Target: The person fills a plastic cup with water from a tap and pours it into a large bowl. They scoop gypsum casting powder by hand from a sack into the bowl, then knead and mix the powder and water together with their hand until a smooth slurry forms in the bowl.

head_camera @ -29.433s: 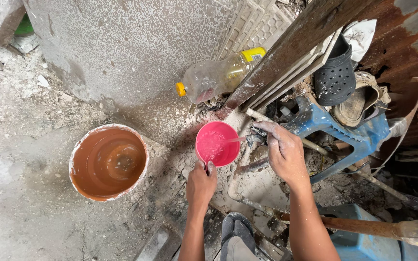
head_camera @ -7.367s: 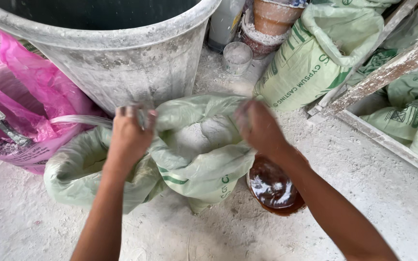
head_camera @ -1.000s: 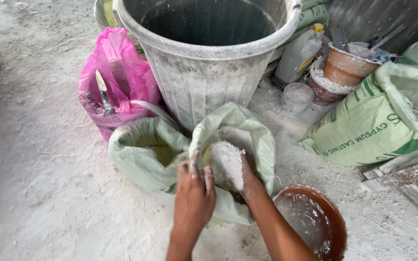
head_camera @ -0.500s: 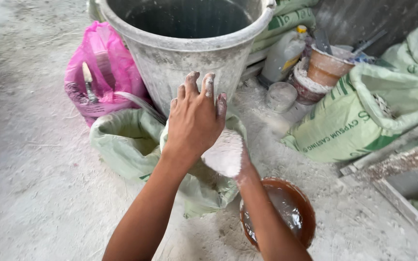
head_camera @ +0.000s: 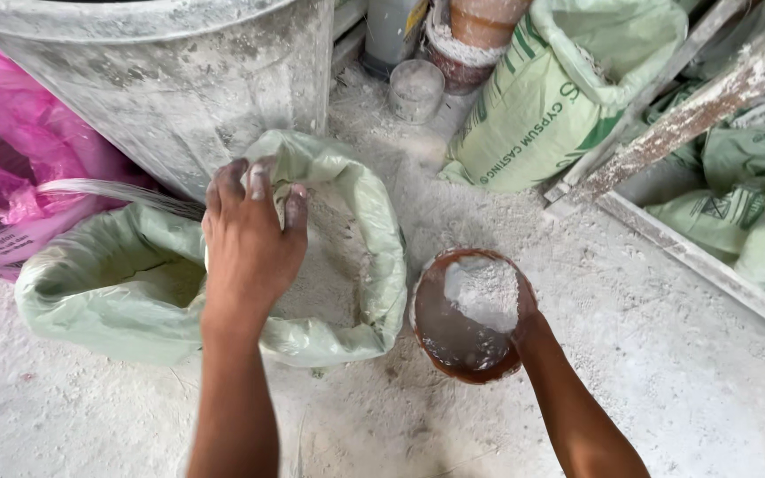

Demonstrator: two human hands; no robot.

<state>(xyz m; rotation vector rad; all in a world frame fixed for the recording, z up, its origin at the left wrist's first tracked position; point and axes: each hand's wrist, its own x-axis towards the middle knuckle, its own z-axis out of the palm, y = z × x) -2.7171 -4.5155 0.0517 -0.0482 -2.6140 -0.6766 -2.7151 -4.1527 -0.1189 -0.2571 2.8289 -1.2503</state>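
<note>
The left hand (head_camera: pixel 250 239), raised with a heap of white powder half a second ago, now rests with loosely spread, empty fingers (head_camera: pixel 258 181) over the open green sack (head_camera: pixel 338 257), while the right hand (head_camera: pixel 524 310), its fingers mostly hidden, tips that powder (head_camera: pixel 482 290) into the brown bowl (head_camera: pixel 464 319) on the floor.

Under my left hand (head_camera: pixel 254 239): pale green sack (head_camera: pixel 356 230), off-white powder. At my right hand (head_camera: pixel 524 314): brown bowl (head_camera: pixel 453 341), white powder (head_camera: pixel 484 292). Beyond: grey drum (head_camera: pixel 179 80), pink bag (head_camera: pixel 11 168).
</note>
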